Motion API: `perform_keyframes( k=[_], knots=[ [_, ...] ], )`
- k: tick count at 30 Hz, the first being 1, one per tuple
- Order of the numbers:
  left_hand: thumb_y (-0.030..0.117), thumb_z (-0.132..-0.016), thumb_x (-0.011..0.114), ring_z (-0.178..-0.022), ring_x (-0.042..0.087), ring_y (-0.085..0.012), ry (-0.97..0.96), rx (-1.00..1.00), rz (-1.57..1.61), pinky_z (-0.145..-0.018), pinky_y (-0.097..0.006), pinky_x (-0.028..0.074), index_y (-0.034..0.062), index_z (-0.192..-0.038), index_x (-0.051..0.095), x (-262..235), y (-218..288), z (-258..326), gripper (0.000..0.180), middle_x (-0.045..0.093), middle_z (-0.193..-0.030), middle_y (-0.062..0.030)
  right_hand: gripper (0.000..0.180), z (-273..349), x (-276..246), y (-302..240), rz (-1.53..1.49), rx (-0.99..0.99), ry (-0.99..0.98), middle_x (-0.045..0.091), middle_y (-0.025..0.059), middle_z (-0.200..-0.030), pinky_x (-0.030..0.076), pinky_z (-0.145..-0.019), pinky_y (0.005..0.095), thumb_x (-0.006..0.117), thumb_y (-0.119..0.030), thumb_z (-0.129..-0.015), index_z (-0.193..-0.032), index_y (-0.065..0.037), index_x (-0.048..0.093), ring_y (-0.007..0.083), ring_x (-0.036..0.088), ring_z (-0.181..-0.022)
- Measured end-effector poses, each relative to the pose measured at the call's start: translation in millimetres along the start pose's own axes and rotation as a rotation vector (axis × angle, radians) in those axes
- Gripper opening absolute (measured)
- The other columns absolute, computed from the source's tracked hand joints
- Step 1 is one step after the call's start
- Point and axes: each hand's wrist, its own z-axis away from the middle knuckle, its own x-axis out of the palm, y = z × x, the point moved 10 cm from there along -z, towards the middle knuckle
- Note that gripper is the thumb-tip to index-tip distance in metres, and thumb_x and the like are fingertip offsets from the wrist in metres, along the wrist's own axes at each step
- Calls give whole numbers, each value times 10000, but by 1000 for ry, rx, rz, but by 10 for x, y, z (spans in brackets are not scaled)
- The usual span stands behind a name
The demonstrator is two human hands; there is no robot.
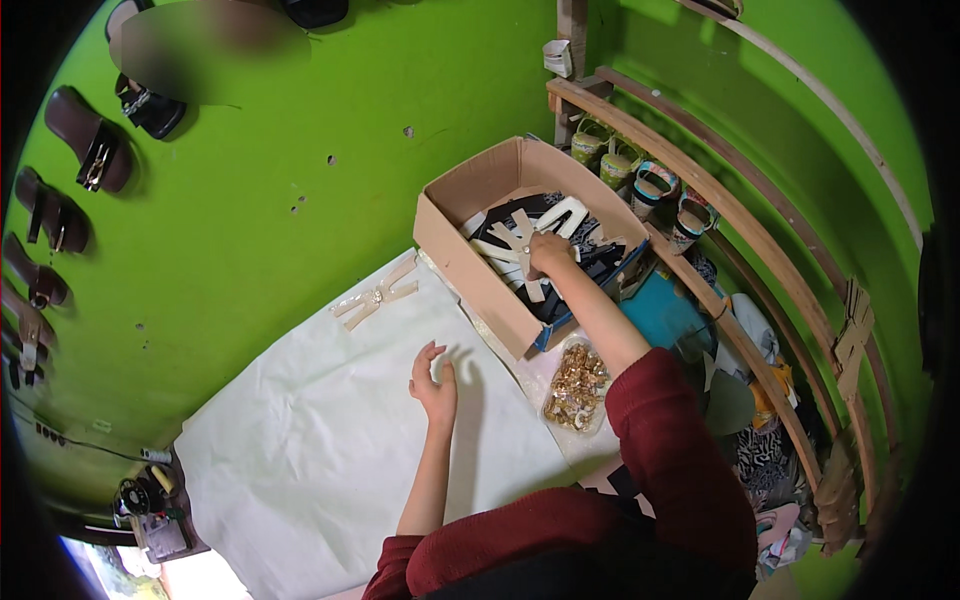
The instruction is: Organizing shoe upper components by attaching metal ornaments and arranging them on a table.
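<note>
My right hand (550, 254) reaches into an open cardboard box (483, 295), its fingers closed on a beige crossed sandal strap (519, 232) with a small shiny ornament at its middle. Beneath it lie black, white and patterned strap pieces (563, 215). Over the white sheet (330, 430) my left hand (433, 385) hangs with nothing in it, fingers curved and apart. Near the sheet's far edge lies another beige crossed sandal strap (377, 296) with a shiny ornament. A clear tub of gold-coloured metal ornaments (577, 386) stands beside the box, next to my right forearm.
A wooden rack (700, 150) runs along the right, with small patterned baskets (655, 185) on it and cloth scraps (765, 455) below. Sandals (88, 140) hang on the green wall at left. A sewing machine part (145, 505) sits at the table's lower left corner.
</note>
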Motion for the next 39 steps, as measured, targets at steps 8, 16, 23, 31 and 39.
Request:
perform_keyframes(
  k=[8,16,23,31,39],
  knots=[
    [-4,-771,520,-1083,499,-259,-5,0,74,-943,-357,358,52,-952,597,-384,6,41,204,557,-1131,-126,392,-131,-191,338,-406,-98,254,651,119,-836,491,-705,335,807,-185,-515,-852,-80,634,244,629,-800],
    [163,-784,632,-997,537,-184,-242,-5,81,-880,-388,386,81,-1037,594,-405,315,-169,269,601,-1051,-47,269,1076,-1227,-186,-623,-570,611,633,154,-943,466,-797,343,595,-108,-717,-974,-37,635,284,605,-890],
    [258,-644,784,-1221,383,-274,-434,46,626,-951,-419,364,82,-1408,133,-377,757,-493,1019,308,-1396,-143,232,1963,-869,-1324,-441,-1098,-14,636,152,-841,462,-729,323,620,-109,-718,-933,-23,635,284,605,-803],
    [366,-798,655,-874,593,-159,-438,-417,384,-774,-273,489,2,-1057,619,-531,-202,-432,448,630,-1003,-93,194,1767,-11,-1873,-367,-1030,-204,638,163,-808,468,-720,361,624,-191,-741,-878,-56,650,297,611,-781],
    [273,-818,652,-820,609,-168,-11,-476,563,-736,-281,519,-56,-1003,554,-937,-1299,-677,390,614,-934,-118,223,980,675,-1905,-708,-636,169,651,117,-755,481,-648,348,613,-279,-797,-882,-76,650,249,638,-719]
  ],
)
